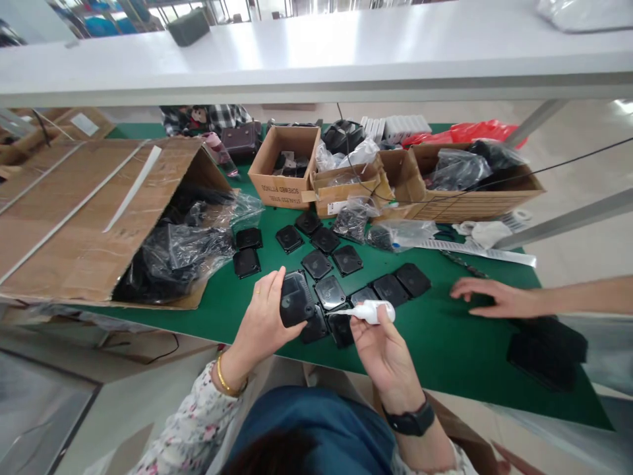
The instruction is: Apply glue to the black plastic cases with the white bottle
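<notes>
My left hand [264,313] grips a black square cover [295,298] by its edges, tilted up off the table. In my right hand [380,346] is a small white squeeze bottle [373,311], lying sideways with its thin nozzle pointing left toward the cover. Whether the nozzle tip touches anything cannot be made out. Beneath and beyond my hands, several similar black covers lie on the green tabletop, among them one with a shiny face [330,291] and a row [390,288] running to the right.
A co-worker's hand [494,297] reaches in from the right, near a stack of black parts [546,353]. A large carton [99,218] with bagged parts lies at left. Smaller cardboard boxes [284,188] line the back. A white shelf [316,59] spans above.
</notes>
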`<state>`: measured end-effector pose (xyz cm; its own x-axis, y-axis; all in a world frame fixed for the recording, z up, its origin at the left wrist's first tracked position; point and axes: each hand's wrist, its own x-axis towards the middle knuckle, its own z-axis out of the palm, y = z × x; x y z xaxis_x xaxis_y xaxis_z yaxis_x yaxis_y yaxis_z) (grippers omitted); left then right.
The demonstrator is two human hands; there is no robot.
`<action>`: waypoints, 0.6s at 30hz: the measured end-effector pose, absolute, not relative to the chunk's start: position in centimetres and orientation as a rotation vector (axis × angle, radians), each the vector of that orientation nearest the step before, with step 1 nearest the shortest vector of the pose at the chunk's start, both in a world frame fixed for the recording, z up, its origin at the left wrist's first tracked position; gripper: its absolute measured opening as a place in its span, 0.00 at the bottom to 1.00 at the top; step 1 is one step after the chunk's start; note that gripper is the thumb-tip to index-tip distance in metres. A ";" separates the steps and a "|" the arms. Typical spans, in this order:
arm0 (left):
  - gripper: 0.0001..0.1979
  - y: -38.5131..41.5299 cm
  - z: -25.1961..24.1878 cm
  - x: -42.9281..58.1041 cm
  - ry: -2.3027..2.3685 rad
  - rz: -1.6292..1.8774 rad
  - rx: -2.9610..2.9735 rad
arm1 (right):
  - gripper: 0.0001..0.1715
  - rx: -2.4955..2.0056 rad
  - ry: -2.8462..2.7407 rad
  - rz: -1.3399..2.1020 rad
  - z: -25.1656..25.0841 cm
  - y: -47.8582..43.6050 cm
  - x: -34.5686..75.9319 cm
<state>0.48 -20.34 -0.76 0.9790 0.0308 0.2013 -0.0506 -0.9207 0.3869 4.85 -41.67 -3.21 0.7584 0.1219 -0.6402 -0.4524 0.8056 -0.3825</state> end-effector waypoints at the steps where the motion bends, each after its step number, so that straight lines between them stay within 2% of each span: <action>1: 0.48 -20.7 -0.4 0.5 -0.035 0.311 2.721 | 0.18 -0.553 0.641 0.314 -3.0 -41.6 4.7; 8: 0.44 -21.6 1.2 0.5 -0.057 0.426 2.733 | 0.14 -0.711 0.520 0.162 -1.3 -41.8 4.3; 18: 0.44 -21.9 1.4 -0.3 -0.036 0.427 2.754 | 0.16 -0.908 0.435 0.102 -0.9 -41.1 4.1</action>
